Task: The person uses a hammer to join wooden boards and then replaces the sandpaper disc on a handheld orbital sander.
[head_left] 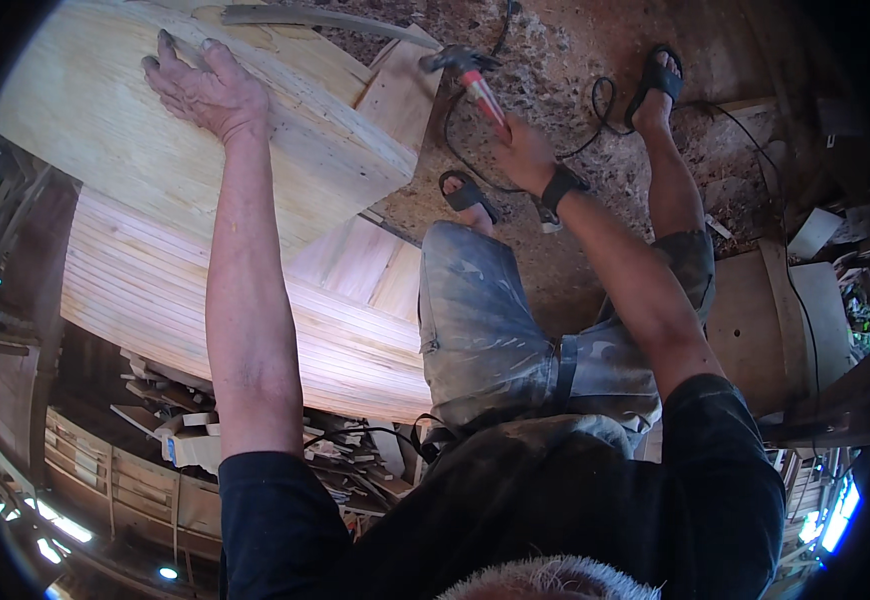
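Note:
My left hand (207, 92) rests on a wooden piece with a pale plywood panel (115, 150), at the far left. Its fingers are spread and curl over the panel's upper edge, and nothing shows in them. My right hand (527, 155) is closed around the red and white handle of a claw hammer (480, 92). The dark hammer head points away from me, a little right of the wooden piece and apart from it. A thin curved strip (325, 18) lies across the wood near the top edge.
Below the panel is a slatted wooden surface (155, 270). A black cord (603, 100) loops over the rough floor (555, 50) by my sandalled feet. Wood scraps (355, 465) lie piled at lower left. A board (745, 320) stands at the right, with another cord running down past it.

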`<state>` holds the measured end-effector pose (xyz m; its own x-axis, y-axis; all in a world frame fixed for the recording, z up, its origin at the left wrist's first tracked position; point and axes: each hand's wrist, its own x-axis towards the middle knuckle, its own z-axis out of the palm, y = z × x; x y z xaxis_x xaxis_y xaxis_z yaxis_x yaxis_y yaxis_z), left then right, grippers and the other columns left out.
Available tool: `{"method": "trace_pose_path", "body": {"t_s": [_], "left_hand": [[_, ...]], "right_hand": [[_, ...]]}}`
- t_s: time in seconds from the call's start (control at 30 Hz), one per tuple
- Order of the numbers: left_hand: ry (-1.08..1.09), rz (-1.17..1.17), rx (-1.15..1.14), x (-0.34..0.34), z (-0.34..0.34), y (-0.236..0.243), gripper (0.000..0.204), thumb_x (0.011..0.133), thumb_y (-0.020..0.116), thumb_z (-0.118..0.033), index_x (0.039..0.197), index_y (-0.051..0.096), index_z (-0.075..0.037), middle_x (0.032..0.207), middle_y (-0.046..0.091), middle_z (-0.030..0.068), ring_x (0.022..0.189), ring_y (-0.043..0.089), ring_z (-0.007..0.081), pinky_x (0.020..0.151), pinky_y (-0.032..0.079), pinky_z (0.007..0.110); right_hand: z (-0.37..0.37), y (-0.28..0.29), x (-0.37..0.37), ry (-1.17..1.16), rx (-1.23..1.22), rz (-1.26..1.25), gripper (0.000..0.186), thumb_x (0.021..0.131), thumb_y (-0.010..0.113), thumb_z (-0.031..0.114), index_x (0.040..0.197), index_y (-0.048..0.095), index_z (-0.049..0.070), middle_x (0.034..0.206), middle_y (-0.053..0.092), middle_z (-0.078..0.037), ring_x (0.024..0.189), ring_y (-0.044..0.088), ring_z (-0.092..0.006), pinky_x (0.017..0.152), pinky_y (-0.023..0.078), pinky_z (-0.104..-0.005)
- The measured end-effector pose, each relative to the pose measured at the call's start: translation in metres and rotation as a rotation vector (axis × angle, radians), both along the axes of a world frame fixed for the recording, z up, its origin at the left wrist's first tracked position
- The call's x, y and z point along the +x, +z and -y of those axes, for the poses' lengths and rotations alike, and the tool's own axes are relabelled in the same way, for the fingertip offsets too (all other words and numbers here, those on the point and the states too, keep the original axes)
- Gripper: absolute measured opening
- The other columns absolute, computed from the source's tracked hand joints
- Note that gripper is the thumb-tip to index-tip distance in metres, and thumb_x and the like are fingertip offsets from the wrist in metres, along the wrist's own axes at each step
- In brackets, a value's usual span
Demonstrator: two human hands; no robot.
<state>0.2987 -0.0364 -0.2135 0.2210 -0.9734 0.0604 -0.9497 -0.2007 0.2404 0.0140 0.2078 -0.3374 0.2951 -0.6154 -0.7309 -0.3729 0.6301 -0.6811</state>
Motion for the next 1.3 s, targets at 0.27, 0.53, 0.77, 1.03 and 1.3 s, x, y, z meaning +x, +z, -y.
{"method": "trace_pose_path", "body": {"t_s": [0.27, 0.53, 0.77, 1.03, 1.3], "left_hand": [[-0.003, 0.001, -0.002, 0.004, 0.001, -0.002, 0.072, 0.094, 0.051, -0.044, 0.154, 0.035, -0.009, 0.161, 0.022, 0.027, 0.151, 0.018, 0.0392, 0.122, 0.008, 0.056], [0.034, 0.018, 0.017, -0.003, 0.0, 0.003, 0.072, 0.094, 0.05, -0.045, 0.155, 0.033, -0.011, 0.162, 0.021, 0.0263, 0.152, 0.017, 0.0387, 0.122, 0.008, 0.055], [0.014, 0.006, 0.006, -0.004, 0.001, 0.002, 0.072, 0.094, 0.05, -0.045, 0.155, 0.033, -0.01, 0.162, 0.021, 0.0267, 0.153, 0.016, 0.0381, 0.122, 0.007, 0.055], [0.003, 0.026, 0.007, -0.005, 0.001, 0.004, 0.071, 0.095, 0.05, -0.043, 0.154, 0.034, -0.009, 0.161, 0.022, 0.028, 0.152, 0.016, 0.0388, 0.122, 0.007, 0.055], [0.003, 0.017, 0.012, -0.005, 0.001, 0.003, 0.07, 0.095, 0.05, -0.042, 0.154, 0.033, -0.009, 0.161, 0.021, 0.0275, 0.152, 0.015, 0.0392, 0.122, 0.007, 0.055]], "right_hand": [[0.012, -0.005, 0.012, 0.137, -0.008, 0.074, 0.026, 0.087, 0.064, 0.019, 0.103, 0.055, 0.002, 0.08, 0.062, -0.02, 0.078, 0.064, -0.0413, 0.068, 0.048, -0.048], [0.016, 0.039, -0.004, -0.107, -0.04, 0.007, 0.029, 0.091, 0.071, 0.026, 0.1, 0.054, 0.004, 0.074, 0.057, -0.016, 0.068, 0.06, -0.0333, 0.063, 0.046, -0.0426], [0.024, 0.06, 0.012, -0.428, -0.029, 0.087, 0.045, 0.095, 0.068, 0.021, 0.135, 0.054, 0.005, 0.087, 0.063, -0.014, 0.066, 0.064, -0.0278, 0.065, 0.051, -0.0432], [0.033, 0.084, 0.019, -0.406, 0.119, 0.262, 0.06, 0.101, 0.06, 0.021, 0.156, 0.036, 0.016, 0.083, 0.058, -0.003, 0.056, 0.053, -0.0107, 0.051, 0.047, -0.0281], [0.051, 0.089, 0.008, -0.781, 0.304, 0.325, 0.052, 0.106, 0.052, 0.023, 0.156, 0.039, 0.019, 0.078, 0.056, 0.003, 0.051, 0.047, -0.0049, 0.046, 0.043, -0.0259]]}}
